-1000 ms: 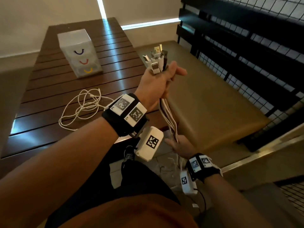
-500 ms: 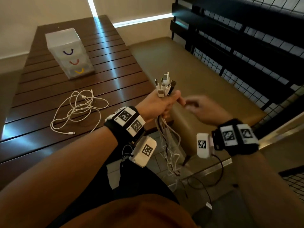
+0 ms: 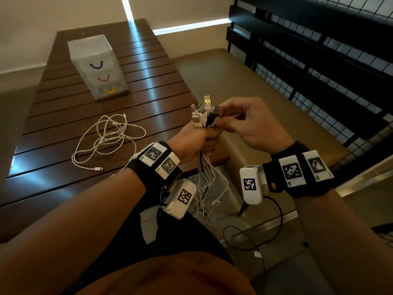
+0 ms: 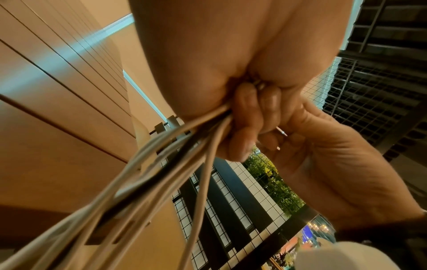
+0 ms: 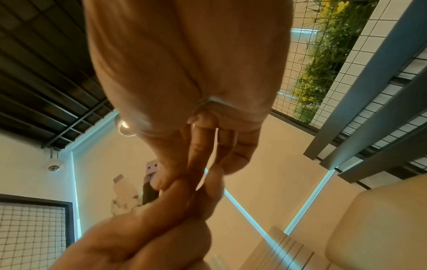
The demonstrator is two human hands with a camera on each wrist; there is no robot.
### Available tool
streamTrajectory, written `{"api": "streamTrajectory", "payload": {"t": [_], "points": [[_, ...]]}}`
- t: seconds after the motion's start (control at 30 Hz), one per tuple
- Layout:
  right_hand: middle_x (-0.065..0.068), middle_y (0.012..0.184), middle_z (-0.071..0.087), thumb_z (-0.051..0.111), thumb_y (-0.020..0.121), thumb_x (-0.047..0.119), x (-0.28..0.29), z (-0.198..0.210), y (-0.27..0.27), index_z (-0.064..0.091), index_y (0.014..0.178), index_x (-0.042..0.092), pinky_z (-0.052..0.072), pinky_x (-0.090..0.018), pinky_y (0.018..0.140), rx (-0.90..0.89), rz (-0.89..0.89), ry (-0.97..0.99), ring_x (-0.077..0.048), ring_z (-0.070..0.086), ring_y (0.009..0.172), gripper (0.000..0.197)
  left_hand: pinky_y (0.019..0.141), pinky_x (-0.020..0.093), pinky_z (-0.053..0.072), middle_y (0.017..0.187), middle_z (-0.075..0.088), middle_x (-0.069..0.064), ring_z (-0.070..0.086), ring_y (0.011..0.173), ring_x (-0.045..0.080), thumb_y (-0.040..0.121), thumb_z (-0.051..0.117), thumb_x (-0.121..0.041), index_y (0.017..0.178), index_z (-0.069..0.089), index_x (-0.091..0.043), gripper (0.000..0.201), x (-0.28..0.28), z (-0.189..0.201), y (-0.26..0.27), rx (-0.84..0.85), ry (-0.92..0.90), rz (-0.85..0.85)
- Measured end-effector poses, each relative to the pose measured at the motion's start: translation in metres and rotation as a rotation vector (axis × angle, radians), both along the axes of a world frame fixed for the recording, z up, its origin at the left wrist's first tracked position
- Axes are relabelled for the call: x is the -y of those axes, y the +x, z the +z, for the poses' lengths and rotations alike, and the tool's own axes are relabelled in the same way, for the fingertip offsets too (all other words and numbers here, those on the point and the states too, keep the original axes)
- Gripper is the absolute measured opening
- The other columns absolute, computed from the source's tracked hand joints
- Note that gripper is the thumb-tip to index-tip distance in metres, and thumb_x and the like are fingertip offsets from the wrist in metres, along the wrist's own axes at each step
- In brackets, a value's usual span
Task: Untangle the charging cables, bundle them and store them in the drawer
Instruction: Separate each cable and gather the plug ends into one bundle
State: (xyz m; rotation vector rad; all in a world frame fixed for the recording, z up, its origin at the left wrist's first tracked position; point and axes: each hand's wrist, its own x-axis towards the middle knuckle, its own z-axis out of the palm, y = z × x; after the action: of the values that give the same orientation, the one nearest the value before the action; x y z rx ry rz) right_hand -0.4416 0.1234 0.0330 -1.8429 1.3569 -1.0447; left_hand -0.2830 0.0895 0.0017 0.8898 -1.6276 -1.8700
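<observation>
My left hand (image 3: 195, 139) grips a bunch of charging cables (image 3: 207, 177) upright in its fist. Their white and black plugs (image 3: 203, 112) stick out above it and the loose lengths hang down past the table edge. My right hand (image 3: 251, 124) meets the bunch from the right, thumb and forefinger pinching at the black plug (image 3: 213, 116). In the left wrist view the curled fingers (image 4: 249, 118) clamp the cables (image 4: 161, 164). The right wrist view shows the fingertips (image 5: 161, 180) against the plugs (image 5: 151, 169). One white cable (image 3: 106, 137) lies loosely coiled on the table.
A translucent three-drawer unit (image 3: 97, 67) with blue, red and yellow handles stands at the back of the dark slatted table (image 3: 53, 124). A tan padded bench (image 3: 244, 86) runs to the right, with a black mesh railing (image 3: 319, 60) beyond it. A black wire (image 3: 274, 226) trails from my right wrist.
My right hand rose from low on the hanging cables to the plug ends. My left hand lowered the bunch and brought it nearer to me.
</observation>
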Motion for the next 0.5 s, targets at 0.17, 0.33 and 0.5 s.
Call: {"api": "streamTrajectory", "payload": {"t": [0.17, 0.33, 0.5], "points": [[-0.009, 0.111, 0.065, 0.059, 0.090, 0.000, 0.003, 0.004, 0.006, 0.058, 0.088, 0.016, 0.056, -0.038, 0.089, 0.143, 0.072, -0.055, -0.013, 0.064, 0.103, 0.015, 0.045, 0.022, 0.029, 0.053, 0.036, -0.002, 0.028, 0.042, 0.007, 0.102, 0.040, -0.020, 0.071, 0.058, -0.015, 0.036, -0.002, 0.006, 0.005, 0.038, -0.030, 0.014], [-0.008, 0.114, 0.064, 0.044, 0.099, 0.007, 0.009, 0.006, 0.018, 0.051, 0.098, 0.015, 0.053, -0.027, 0.088, 0.219, 0.157, -0.024, -0.009, 0.061, 0.112, 0.011, 0.048, 0.026, 0.026, 0.051, 0.031, -0.007, 0.025, 0.044, 0.009, 0.102, 0.040, -0.021, 0.067, 0.044, -0.020, 0.035, -0.007, 0.004, 0.006, 0.064, 0.006, 0.021], [-0.001, 0.102, 0.065, 0.041, 0.102, 0.031, 0.017, 0.032, 0.040, 0.058, 0.111, 0.017, 0.052, -0.018, 0.075, -0.069, 0.140, -0.037, -0.007, 0.063, 0.092, 0.024, 0.049, 0.028, 0.026, 0.048, 0.033, -0.008, 0.028, 0.043, 0.009, 0.088, 0.047, -0.011, 0.043, 0.049, -0.027, 0.048, -0.010, 0.006, 0.005, 0.078, 0.023, -0.012]]}}
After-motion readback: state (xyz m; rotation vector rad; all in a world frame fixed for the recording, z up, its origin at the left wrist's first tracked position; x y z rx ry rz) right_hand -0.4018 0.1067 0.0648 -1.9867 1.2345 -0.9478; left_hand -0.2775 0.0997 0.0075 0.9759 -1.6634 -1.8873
